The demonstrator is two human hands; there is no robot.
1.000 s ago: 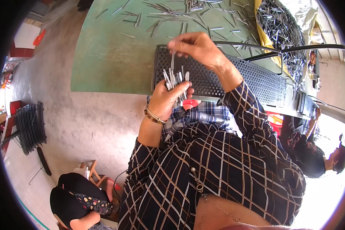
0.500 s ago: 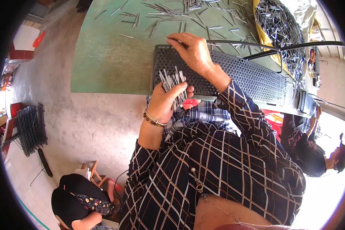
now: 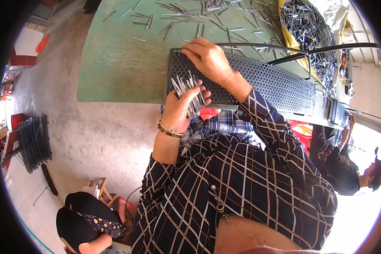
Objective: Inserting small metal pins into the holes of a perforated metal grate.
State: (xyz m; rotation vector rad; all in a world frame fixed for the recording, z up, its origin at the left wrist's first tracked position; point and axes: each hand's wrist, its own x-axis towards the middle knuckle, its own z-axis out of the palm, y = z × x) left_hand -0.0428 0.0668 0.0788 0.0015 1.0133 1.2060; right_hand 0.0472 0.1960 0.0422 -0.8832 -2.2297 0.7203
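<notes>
My left hand (image 3: pixel 178 111) is closed around a bundle of thin metal strips (image 3: pixel 183 86), their ends fanning out past the thumb. It hangs over the near left part of a long black perforated rack (image 3: pixel 275 86), which lies along the table's near edge. My right hand (image 3: pixel 211 61) arches over the rack's far left end. Its fingers are drawn together and bent down at the far edge; what they pinch, if anything, is hidden. A black metal bar (image 3: pixel 260 46) runs from behind this hand to the right.
More metal strips (image 3: pixel 173 17) lie scattered on the green table (image 3: pixel 118 72). A large heap of strips (image 3: pixel 309 34) rests on yellow sheeting at the right. One person (image 3: pixel 343 165) stands at the right, another (image 3: pixel 89 220) is at the lower left. Black racks (image 3: pixel 33 144) stand at the left.
My right hand has shifted slightly left along the rack's far edge. My left hand has moved a little up and left with the bundle. The rack has slid slightly left.
</notes>
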